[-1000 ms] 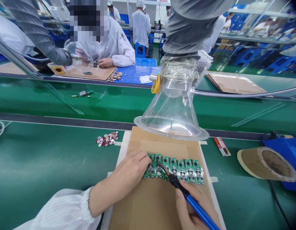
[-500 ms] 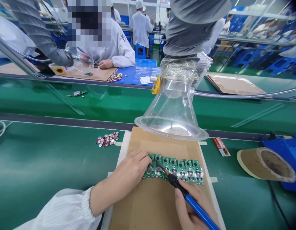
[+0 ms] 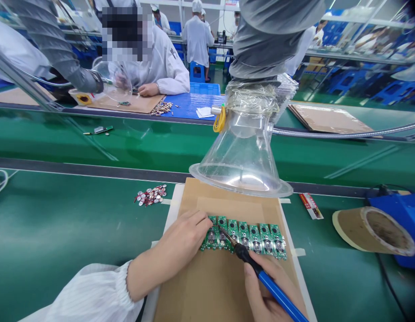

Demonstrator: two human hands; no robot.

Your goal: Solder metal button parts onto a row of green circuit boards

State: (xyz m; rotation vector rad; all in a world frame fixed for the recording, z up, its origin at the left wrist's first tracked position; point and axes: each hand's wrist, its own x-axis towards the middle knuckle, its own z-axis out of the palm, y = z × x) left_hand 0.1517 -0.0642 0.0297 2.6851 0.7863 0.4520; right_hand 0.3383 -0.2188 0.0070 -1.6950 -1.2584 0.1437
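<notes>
A row of several small green circuit boards [image 3: 256,243] lies side by side on the brown cardboard sheet [image 3: 201,286]. My right hand [image 3: 273,288] is closed around a soldering iron [image 3: 257,268] with a blue handle. The iron's tip meets the upper part of a board near the left end of the row. My left hand [image 3: 185,235] is closed in a pinch at the leftmost board, close to the iron's tip. Its fingers hide what they hold, which is too small to make out.
Small silver discs with red wires [image 3: 150,195] are heaped left of the cardboard. A clear fume hood [image 3: 241,165] hangs above its far end. At right stand a brown round container [image 3: 371,230] and a blue device [image 3: 400,214]. Beyond the green conveyor [image 3: 154,150], a co-worker in white [image 3: 167,62] sits working.
On the conveyor, a small board has shifted slightly left. The co-worker opposite has moved their head a little. My hands and the soldering iron stay almost in place.
</notes>
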